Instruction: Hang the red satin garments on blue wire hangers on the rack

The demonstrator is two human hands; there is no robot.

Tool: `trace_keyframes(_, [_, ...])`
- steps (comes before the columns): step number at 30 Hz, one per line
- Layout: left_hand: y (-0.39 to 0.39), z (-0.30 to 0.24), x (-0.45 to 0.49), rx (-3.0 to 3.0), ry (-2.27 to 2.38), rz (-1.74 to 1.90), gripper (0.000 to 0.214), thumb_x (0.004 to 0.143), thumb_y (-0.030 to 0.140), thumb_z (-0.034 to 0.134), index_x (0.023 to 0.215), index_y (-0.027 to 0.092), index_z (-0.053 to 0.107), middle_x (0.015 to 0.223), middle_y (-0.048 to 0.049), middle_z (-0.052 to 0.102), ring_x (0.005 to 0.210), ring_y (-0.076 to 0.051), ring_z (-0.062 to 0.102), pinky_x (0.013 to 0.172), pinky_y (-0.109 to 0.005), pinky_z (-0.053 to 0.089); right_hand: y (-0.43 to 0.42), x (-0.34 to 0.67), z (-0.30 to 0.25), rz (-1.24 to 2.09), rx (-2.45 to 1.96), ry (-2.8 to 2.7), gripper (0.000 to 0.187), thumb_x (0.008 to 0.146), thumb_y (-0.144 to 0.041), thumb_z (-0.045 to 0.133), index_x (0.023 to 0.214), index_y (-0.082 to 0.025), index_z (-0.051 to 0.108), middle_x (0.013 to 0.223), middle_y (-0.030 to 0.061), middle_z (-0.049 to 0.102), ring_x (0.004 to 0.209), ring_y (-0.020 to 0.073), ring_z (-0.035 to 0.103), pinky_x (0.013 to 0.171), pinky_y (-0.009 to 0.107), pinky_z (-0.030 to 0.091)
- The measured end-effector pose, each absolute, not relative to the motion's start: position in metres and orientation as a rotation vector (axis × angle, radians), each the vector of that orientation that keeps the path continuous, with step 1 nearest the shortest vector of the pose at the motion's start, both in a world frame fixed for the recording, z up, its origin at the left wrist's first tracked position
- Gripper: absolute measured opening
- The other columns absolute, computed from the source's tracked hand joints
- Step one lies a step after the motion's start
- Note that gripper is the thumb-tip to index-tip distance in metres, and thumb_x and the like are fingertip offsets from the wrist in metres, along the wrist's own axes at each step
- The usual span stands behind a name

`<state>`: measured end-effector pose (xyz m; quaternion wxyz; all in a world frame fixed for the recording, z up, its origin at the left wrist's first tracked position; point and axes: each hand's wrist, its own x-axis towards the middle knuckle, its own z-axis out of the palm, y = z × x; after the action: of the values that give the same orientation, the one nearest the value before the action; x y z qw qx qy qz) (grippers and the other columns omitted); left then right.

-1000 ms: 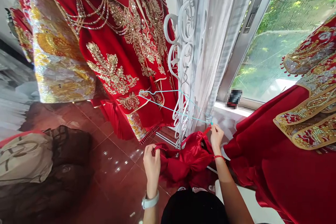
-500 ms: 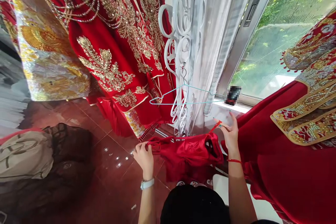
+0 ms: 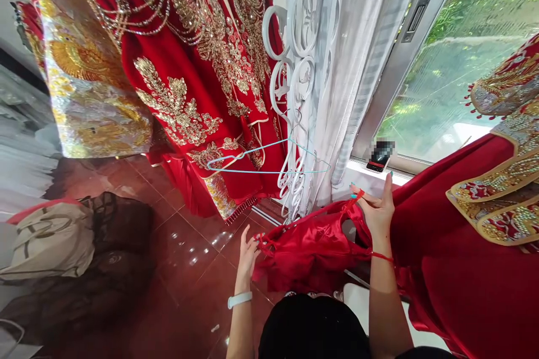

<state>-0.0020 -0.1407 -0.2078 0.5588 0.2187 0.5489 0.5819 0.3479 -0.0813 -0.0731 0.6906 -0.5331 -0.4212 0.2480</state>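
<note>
A red satin garment (image 3: 309, 244) stretches between my two hands low in the middle of the view. My left hand (image 3: 248, 252) pinches its thin strap at the left end. My right hand (image 3: 376, 207) holds the other strap between thumb and fingers, with the remaining fingers spread upward. A light blue wire hanger (image 3: 269, 160) hangs by its hook from a white scrolled metal rack (image 3: 295, 95) just above the garment, with nothing on it. Neither hand touches the hanger.
Red gowns with gold embroidery (image 3: 189, 67) hang at the left behind the rack. Another red embroidered gown (image 3: 471, 224) fills the right. A white curtain (image 3: 349, 56) and a window (image 3: 446, 67) stand behind. A beige bag (image 3: 50, 241) lies on the red tiled floor (image 3: 189, 269).
My right hand let go of the hanger, which now hangs from the rack. Both hands moved apart, pulling the garment out by its straps.
</note>
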Motion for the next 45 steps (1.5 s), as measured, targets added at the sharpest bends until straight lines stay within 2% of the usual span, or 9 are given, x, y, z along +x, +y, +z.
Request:
trace_keyframes(4, [-0.145,-0.218,0.014,0.524,1.308,1.450,0.118,0.057,0.033,0.090,0.158,0.033,0.029,0.110,-0.0050,0.072,0.060,-0.007,0.060,0.054,-0.019,0.046,-0.080,0.351,-0.073,0.519,-1.203,-0.943,0.114,0.071,-0.047,0.083,0.164,-0.023,0.021,0.094,0.0019,0.082,0.095,0.0256,0.078,0.087,0.042,0.064])
trace_keyframes(8, [-0.141,-0.233,0.020,0.539,1.404,1.489,0.119,0.053,0.046,0.093,0.155,0.025,0.036,0.102,-0.0052,0.070,0.053,-0.006,0.055,0.046,-0.019,0.041,-0.077,0.359,-0.072,0.526,-1.179,-0.945,0.122,0.070,-0.047,0.085,0.166,-0.022,0.012,0.095,0.0035,0.082,0.096,0.0265,0.078,0.090,0.043,0.063])
trace_keyframes(15, [-0.134,-0.257,-0.004,0.807,1.895,1.489,0.099,0.061,0.055,0.081,0.144,0.012,0.048,0.082,-0.0015,0.061,0.075,-0.020,0.067,0.074,-0.037,0.057,-0.071,0.379,-0.077,0.620,-1.139,-0.918,0.136,0.065,-0.053,0.089,0.166,-0.022,0.003,0.100,0.0079,0.081,0.102,0.0295,0.077,0.087,0.043,0.063])
trace_keyframes(23, [-0.131,-0.246,0.003,0.575,1.590,1.692,0.097,0.074,0.060,0.076,0.155,0.022,0.038,0.082,-0.0005,0.064,0.074,-0.017,0.071,0.075,-0.036,0.062,-0.029,0.386,-0.076,0.750,-1.052,-0.932,0.143,0.061,-0.047,0.089,0.165,-0.027,-0.007,0.102,0.0038,0.081,0.107,0.0235,0.076,0.080,0.032,0.062])
trace_keyframes(27, [-0.126,-0.243,0.005,0.337,1.481,1.766,0.100,0.078,0.043,0.077,0.161,0.027,0.024,0.083,0.0009,0.066,0.075,-0.015,0.071,0.079,-0.034,0.061,-0.011,0.376,-0.066,0.942,-1.009,-1.063,0.136,0.058,-0.041,0.089,0.165,-0.028,0.007,0.103,0.0058,0.082,0.097,0.0233,0.077,0.070,0.030,0.061])
trace_keyframes(32, [-0.132,-0.243,0.004,0.232,1.480,1.741,0.095,0.076,0.040,0.078,0.158,0.030,0.030,0.076,0.0044,0.062,0.062,-0.010,0.062,0.068,-0.026,0.054,0.004,0.359,-0.055,0.980,-0.991,-1.161,0.110,0.063,-0.037,0.085,0.160,-0.029,0.034,0.099,0.0066,0.082,0.096,0.0265,0.077,0.067,0.032,0.062])
trace_keyframes(37, [-0.143,-0.240,0.008,0.230,1.466,1.711,0.103,0.072,0.050,0.080,0.159,0.035,0.027,0.072,0.0060,0.059,0.061,-0.012,0.060,0.066,-0.028,0.053,0.018,0.350,-0.047,0.980,-0.987,-1.209,0.110,0.066,-0.034,0.083,0.162,-0.029,0.029,0.096,0.0048,0.082,0.092,0.0234,0.077,0.069,0.030,0.061])
trace_keyframes(41, [-0.148,-0.236,0.009,0.236,1.448,1.691,0.116,0.066,0.046,0.085,0.162,0.033,0.020,0.080,0.0019,0.069,0.057,-0.010,0.059,0.060,-0.025,0.049,0.024,0.339,-0.042,0.965,-0.962,-1.239,0.112,0.069,-0.028,0.079,0.165,-0.025,0.021,0.089,0.0023,0.082,0.088,0.0217,0.077,0.076,0.031,0.060])
trace_keyframes(45, [-0.150,-0.231,0.007,0.319,1.496,1.676,0.123,0.058,0.054,0.088,0.159,0.022,0.027,0.080,-0.0008,0.072,0.050,-0.009,0.052,0.052,-0.023,0.046,0.021,0.328,-0.038,0.910,-0.983,-1.300,0.091,0.074,-0.026,0.072,0.159,-0.022,0.039,0.083,0.0013,0.080,0.081,0.0208,0.075,0.081,0.035,0.060])
